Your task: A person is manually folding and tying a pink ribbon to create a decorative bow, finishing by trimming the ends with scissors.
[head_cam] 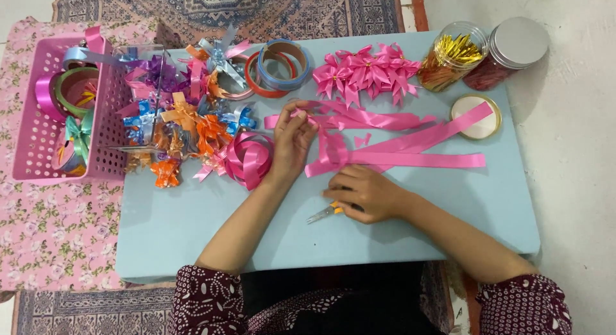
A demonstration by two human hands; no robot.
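My left hand [292,142] pinches one end of a pink ribbon strip [359,120] near the middle of the light blue table [192,226]. More long pink ribbon strips [410,157] lie to its right, crossing each other. My right hand [362,194] rests on the table below them, closed around small scissors [323,212] with yellow handles whose blades point left. A coil of pink ribbon [247,159] sits just left of my left hand.
Finished pink ribbon bows [367,71] lie at the back. A heap of coloured bows [179,126] and ribbon rolls [279,67] fills the back left. A pink basket [38,136] stands far left. Two jars [487,53] and a round lid [476,117] sit at the back right.
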